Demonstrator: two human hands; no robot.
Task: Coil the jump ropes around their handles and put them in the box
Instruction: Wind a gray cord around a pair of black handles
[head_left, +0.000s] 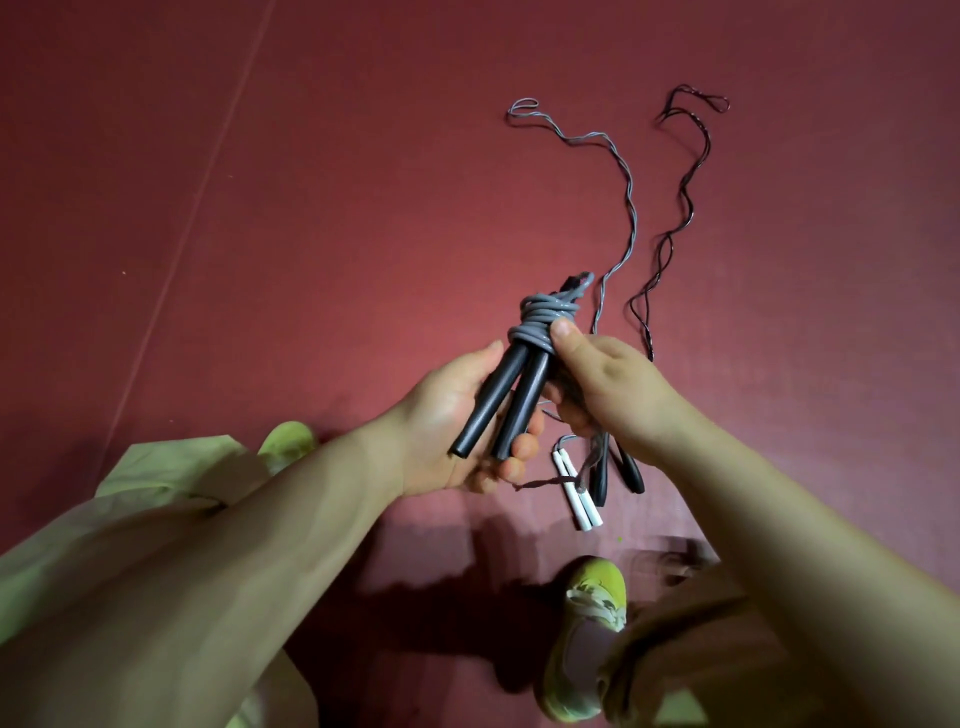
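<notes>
your left hand grips the two black handles together so the grey rope coils stay put, right hand pinching the wrap, probably tucking the end. two more ropes lie mid-floor, no box visible.

Both bare arms reach forward and meet in the middle. The left hand is turned palm up, with its fingers curled under and its thumb up along the side, holding something. The right hand shows its back, with the thumb pressing at the top and the fingers tucked under, gripping too.
</notes>
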